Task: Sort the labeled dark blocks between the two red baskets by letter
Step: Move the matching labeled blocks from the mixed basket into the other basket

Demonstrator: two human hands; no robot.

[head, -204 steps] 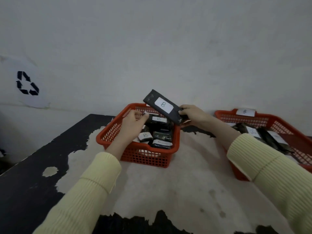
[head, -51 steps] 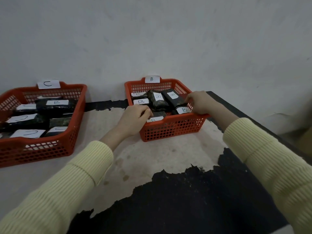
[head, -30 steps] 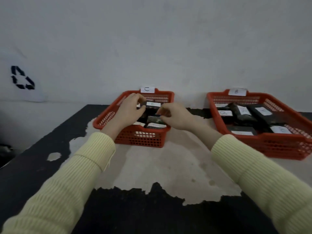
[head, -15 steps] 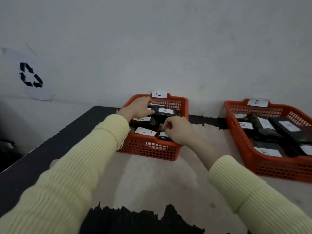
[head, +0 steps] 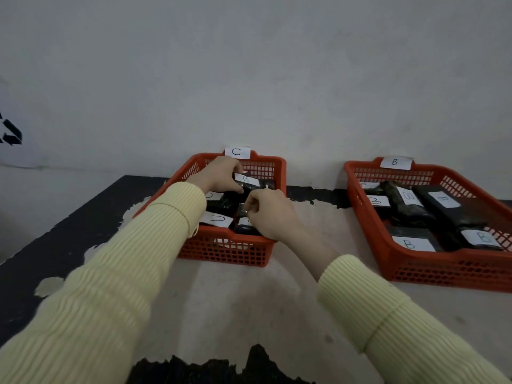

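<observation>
Two red baskets stand against the wall. The left basket carries a C tag, the right basket a B tag. Both hold several dark blocks with white letter labels. My left hand reaches into the far part of the C basket and its fingers grip the left end of a dark block labelled B. My right hand hovers over the basket's near right part, fingers curled and pinched above another block; whether it holds that block is hidden.
The table has a worn pale patch amid black paint, with its left edge dropping off. A white wall rises right behind the baskets. A recycling sign shows at far left.
Both hands stay in the C basket. My left hand has closed on the B-labelled block at the back. The view has shifted slightly left and nearer.
</observation>
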